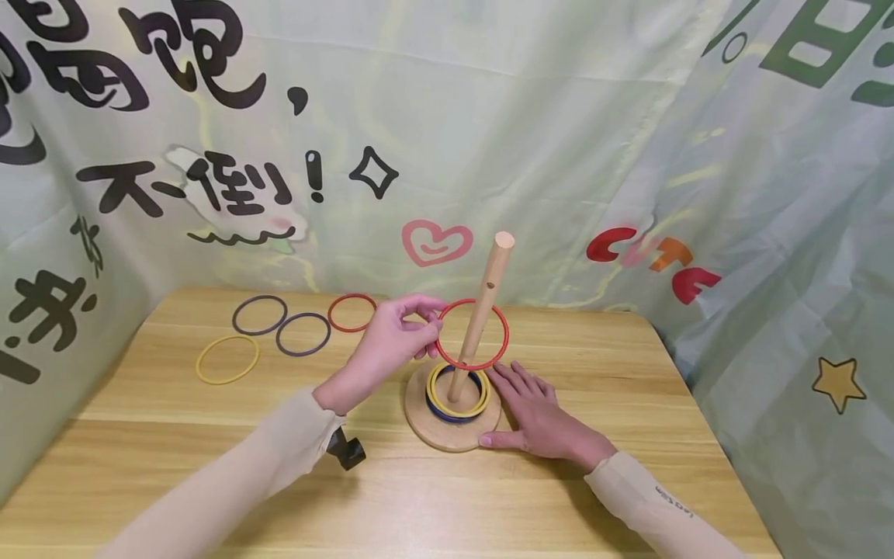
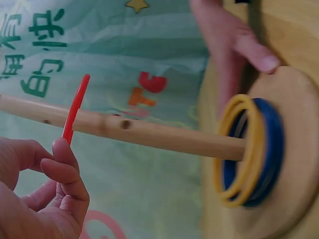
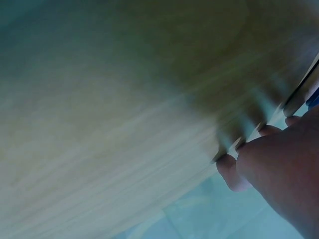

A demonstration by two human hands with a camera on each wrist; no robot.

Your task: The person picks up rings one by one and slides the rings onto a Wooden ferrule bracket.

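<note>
My left hand (image 1: pixel 398 334) pinches a thin red ring (image 1: pixel 507 334) by its left side, between thumb and fingers. The ring is part-way up an upright wooden post (image 1: pixel 493 276), which passes through it; in the left wrist view the red ring (image 2: pixel 79 97) shows nearly edge-on. Yellow rings (image 2: pixel 257 149) lie over blue rings (image 2: pixel 275 149) around the foot of the post, on a round wooden base (image 1: pixel 417 415). At the base's right edge rests my right hand (image 1: pixel 541 423), fingers spread along the far side and thumb at the near side.
Left of the base, a yellow ring (image 1: pixel 199 369), two dark blue rings (image 1: pixel 285 307) (image 1: pixel 329 335) and another red ring (image 1: pixel 330 313) lie on the wooden table (image 1: pixel 174 442). A printed curtain (image 1: pixel 559 155) hangs around the table's back and sides.
</note>
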